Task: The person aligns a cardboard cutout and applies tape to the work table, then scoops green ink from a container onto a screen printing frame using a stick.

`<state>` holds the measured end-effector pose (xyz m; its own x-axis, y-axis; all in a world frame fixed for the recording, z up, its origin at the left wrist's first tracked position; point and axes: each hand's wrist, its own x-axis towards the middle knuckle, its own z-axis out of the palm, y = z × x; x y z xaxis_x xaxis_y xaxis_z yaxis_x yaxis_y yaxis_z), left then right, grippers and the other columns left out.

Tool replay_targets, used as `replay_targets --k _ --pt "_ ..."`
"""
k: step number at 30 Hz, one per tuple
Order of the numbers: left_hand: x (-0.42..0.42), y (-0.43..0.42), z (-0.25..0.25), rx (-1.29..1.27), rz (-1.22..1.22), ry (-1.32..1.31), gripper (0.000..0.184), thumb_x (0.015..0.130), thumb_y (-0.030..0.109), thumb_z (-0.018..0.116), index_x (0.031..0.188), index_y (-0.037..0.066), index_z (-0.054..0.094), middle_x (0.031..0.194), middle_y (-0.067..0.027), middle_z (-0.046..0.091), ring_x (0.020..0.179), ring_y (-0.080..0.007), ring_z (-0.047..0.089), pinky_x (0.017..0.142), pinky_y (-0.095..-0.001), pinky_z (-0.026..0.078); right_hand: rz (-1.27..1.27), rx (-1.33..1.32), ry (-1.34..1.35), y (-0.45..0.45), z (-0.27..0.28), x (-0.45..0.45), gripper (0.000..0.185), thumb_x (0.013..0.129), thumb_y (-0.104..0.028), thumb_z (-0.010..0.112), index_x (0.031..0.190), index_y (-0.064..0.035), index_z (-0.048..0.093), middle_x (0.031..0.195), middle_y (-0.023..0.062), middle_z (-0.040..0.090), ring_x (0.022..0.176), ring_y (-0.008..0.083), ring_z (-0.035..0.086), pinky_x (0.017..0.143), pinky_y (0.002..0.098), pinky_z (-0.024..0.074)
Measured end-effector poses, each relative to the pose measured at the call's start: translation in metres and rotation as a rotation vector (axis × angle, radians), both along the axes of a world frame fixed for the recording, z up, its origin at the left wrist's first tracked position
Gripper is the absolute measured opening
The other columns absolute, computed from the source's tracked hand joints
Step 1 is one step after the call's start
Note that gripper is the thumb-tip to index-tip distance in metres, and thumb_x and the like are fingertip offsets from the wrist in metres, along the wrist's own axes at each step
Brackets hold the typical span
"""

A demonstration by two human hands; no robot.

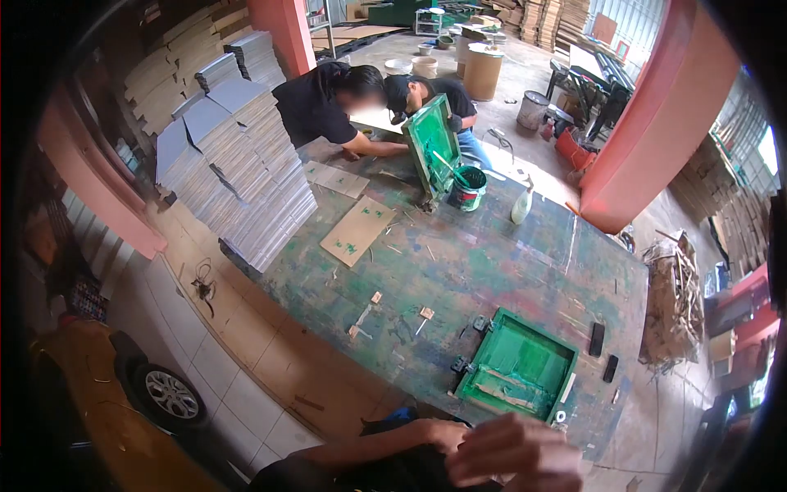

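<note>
My left hand [447, 435] reaches in from the lower left at the near table edge, its fingers mostly hidden behind my right hand. My right hand [516, 453] is raised close to the camera, smeared by motion. Its fingers look bent, but whether anything is in them does not show. Just beyond both hands lies a green-smeared screen printing frame [525, 361], flat on the table, with wet green paint and a pale strip across its near part. Metal hinge clamps [461, 364] sit along its left side.
The paint-stained table [385, 287] holds a printed cardboard sheet [358, 230], a paint bucket [468, 190], a spray bottle [522, 205] and two dark blocks [598, 339]. Across it, two people work by a tilted green frame [431, 148]. Stacked cardboard [238, 164] stands left; a pillar [648, 123] right.
</note>
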<state>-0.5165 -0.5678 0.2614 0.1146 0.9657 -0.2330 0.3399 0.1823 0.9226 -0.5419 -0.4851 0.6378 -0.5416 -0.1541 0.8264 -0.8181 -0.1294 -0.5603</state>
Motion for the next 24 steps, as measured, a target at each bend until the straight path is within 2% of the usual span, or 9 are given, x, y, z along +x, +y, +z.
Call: replay_targets --k 2,4,6,14,16,17,18,20,24 --pt "0.001 0.007 0.011 -0.151 -0.017 0.009 0.052 0.076 0.029 0.078 0.121 0.006 0.064 0.104 -0.0162 0.071 0.098 -0.0295 0.069 0.083 -0.0423 0.053 -0.026 -0.023 0.163 -0.012 0.001 -0.001 0.020 0.093 -0.023 0.061 0.086 -0.0038 0.061 0.094 0.0153 0.068 0.085 0.0337 0.069 0.070 0.0528 0.0556" --pt "-0.010 0.006 0.044 -0.184 -0.035 -0.055 0.050 0.077 0.028 0.078 0.119 0.007 0.064 0.102 -0.0154 0.071 0.097 -0.0285 0.069 0.084 -0.0419 0.053 0.001 0.012 0.217 -0.013 0.002 -0.001 0.020 0.092 -0.022 0.061 0.085 -0.0041 0.061 0.094 0.0156 0.068 0.085 0.0337 0.069 0.071 0.0523 0.0555" --pt "-0.019 -0.009 0.056 -0.024 -0.039 -0.106 0.048 0.077 0.027 0.078 0.119 0.008 0.064 0.100 -0.0147 0.071 0.096 -0.0277 0.069 0.084 -0.0416 0.053 0.053 0.107 0.234 -0.013 0.003 -0.002 0.019 0.092 -0.022 0.062 0.084 -0.0043 0.061 0.095 0.0158 0.068 0.085 0.0338 0.068 0.071 0.0519 0.0555" --pt "-0.014 -0.018 0.044 -0.014 0.038 -0.164 0.051 0.077 0.028 0.078 0.122 0.009 0.063 0.099 -0.0134 0.070 0.095 -0.0272 0.068 0.083 -0.0419 0.053 0.129 0.495 0.189 -0.014 -0.013 -0.007 0.018 0.090 -0.021 0.063 0.080 -0.0054 0.062 0.096 0.0168 0.068 0.085 0.0339 0.068 0.071 0.0500 0.0552" --pt "-0.017 -0.018 0.044 -0.009 0.041 -0.161 0.051 0.078 0.028 0.078 0.123 0.009 0.063 0.099 -0.0133 0.069 0.095 -0.0274 0.068 0.083 -0.0419 0.053 0.043 0.450 0.094 -0.015 -0.015 -0.006 0.018 0.090 -0.020 0.064 0.079 -0.0056 0.063 0.096 0.0171 0.068 0.085 0.0340 0.068 0.071 0.0496 0.0552" --pt "-0.018 -0.017 0.045 -0.009 0.040 -0.162 0.051 0.078 0.028 0.078 0.123 0.009 0.063 0.099 -0.0133 0.069 0.095 -0.0275 0.068 0.083 -0.0419 0.053 -0.056 0.368 0.029 -0.019 -0.016 -0.006 0.012 0.088 -0.016 0.065 0.081 -0.0068 0.063 0.098 0.0142 0.069 0.084 0.0301 0.066 0.073 0.0457 0.0543" --pt "-0.017 -0.016 0.046 -0.009 0.037 -0.163 0.051 0.078 0.028 0.078 0.123 0.009 0.063 0.099 -0.0133 0.069 0.095 -0.0275 0.068 0.083 -0.0419 0.053 -0.030 0.372 -0.067 -0.015 -0.030 -0.006 0.014 0.087 -0.016 0.071 0.089 -0.0048 0.063 0.096 0.0149 0.070 0.083 0.0300 0.068 0.074 0.0435 0.0556" --pt "-0.015 -0.016 0.043 0.010 0.045 -0.170 0.052 0.078 0.028 0.077 0.124 0.009 0.063 0.099 -0.0132 0.069 0.095 -0.0277 0.067 0.083 -0.0419 0.053 0.027 0.378 -0.261 0.001 -0.075 0.001 0.032 0.085 -0.015 0.081 0.106 -0.0009 0.061 0.092 0.0161 0.071 0.083 0.0297 0.073 0.078 0.0389 0.0581" --pt "-0.011 -0.027 0.038 0.079 0.106 -0.200 0.052 0.079 0.029 0.077 0.125 0.009 0.063 0.100 -0.0130 0.068 0.095 -0.0279 0.067 0.084 -0.0419 0.052 -0.254 0.329 -0.702 0.028 -0.136 0.024 0.022 0.085 -0.003 0.078 0.100 -0.0017 0.062 0.091 0.0119 0.071 0.082 0.0244 0.072 0.075 0.0341 0.0576"
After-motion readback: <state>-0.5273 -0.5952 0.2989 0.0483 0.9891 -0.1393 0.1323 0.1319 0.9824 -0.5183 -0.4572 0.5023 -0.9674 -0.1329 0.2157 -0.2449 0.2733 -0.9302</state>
